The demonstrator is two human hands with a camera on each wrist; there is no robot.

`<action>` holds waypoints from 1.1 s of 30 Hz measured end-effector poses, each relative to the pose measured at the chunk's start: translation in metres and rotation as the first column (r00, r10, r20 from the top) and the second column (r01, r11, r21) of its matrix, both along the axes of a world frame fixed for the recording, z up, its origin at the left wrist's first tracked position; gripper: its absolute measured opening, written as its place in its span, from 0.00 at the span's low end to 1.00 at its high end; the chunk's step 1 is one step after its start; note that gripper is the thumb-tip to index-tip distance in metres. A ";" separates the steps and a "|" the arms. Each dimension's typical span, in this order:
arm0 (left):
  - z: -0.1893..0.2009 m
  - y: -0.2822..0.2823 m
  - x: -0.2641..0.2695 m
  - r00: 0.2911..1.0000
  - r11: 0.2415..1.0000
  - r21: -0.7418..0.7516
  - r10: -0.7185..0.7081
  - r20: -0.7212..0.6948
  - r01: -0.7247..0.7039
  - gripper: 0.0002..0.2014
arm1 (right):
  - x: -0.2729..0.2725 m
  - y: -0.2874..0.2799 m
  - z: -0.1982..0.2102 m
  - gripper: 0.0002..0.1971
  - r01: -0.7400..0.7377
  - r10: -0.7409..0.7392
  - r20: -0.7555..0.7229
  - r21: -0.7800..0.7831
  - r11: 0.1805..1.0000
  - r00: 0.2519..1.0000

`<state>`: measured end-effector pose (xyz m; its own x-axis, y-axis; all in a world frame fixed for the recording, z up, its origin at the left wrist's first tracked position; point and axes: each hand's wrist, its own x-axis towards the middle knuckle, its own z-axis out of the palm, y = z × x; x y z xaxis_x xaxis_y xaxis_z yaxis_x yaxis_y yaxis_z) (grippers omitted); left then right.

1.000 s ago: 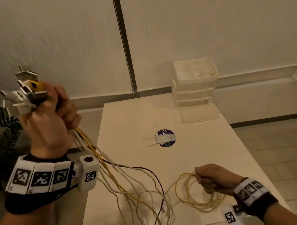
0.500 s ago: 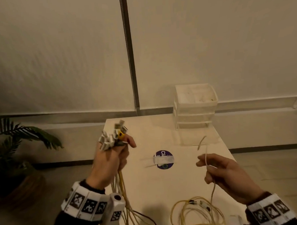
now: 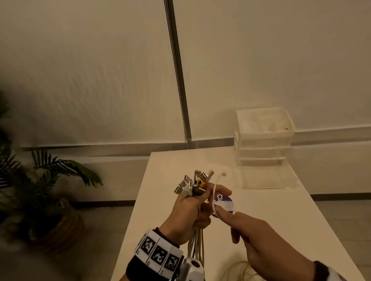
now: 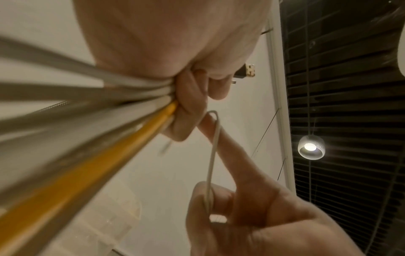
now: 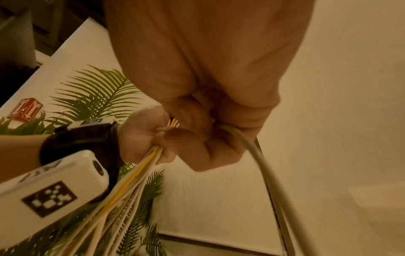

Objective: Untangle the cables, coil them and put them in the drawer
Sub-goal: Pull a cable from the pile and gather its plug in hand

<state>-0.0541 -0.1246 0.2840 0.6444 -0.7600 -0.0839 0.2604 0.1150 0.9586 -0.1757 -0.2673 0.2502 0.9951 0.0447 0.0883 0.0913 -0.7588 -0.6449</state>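
L hand [image 3: 190, 212] still fists the cable bundle [image 3: 196, 246] w/ plugs up over the table [image 3: 290, 220], while R hand [image 3: 263, 245], off the yellow coil, now pinches a white cable [image 3: 214, 194] beside it, so sorting continues, drawer [image 3: 264, 141] unused.

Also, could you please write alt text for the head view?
A left hand grips a bundle of cables, plugs upward, above a white table, while the right hand brings one thin white cable to it. Plastic drawers stand behind.
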 end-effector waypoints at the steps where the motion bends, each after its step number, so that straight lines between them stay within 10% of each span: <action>1: 0.001 -0.002 0.000 1.000 1.000 -0.005 0.022 -0.008 -0.022 0.16 | -0.002 0.000 0.003 0.54 0.014 -0.015 -0.048 -0.018 1.000 0.999; 14: 0.018 -0.012 0.002 0.991 0.987 -0.140 0.096 0.094 -0.083 0.07 | -0.037 -0.020 -0.021 0.37 0.027 -0.023 -0.116 0.035 0.999 0.993; 18: 0.021 -0.033 -0.010 0.996 0.971 -0.236 0.056 0.066 -0.039 0.13 | -0.026 -0.012 0.015 0.19 0.070 0.027 -0.157 0.580 0.812 0.987; 22: 0.031 -0.043 -0.016 0.997 0.970 -0.238 0.028 -0.077 -0.045 0.13 | -0.003 -0.004 0.041 0.09 0.048 0.017 -0.083 0.719 0.693 0.996; 33: 0.062 0.054 0.062 0.913 0.914 -0.280 0.354 0.203 -0.292 0.16 | -0.041 -0.066 0.001 0.16 0.247 -0.088 -0.315 0.508 0.825 0.945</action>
<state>0.0081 -0.0701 0.3455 0.8343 -0.4835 0.2650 -0.0688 0.3855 0.9201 -0.2166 -0.3333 0.2517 0.9702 -0.1004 -0.2204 -0.2399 -0.2749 -0.9311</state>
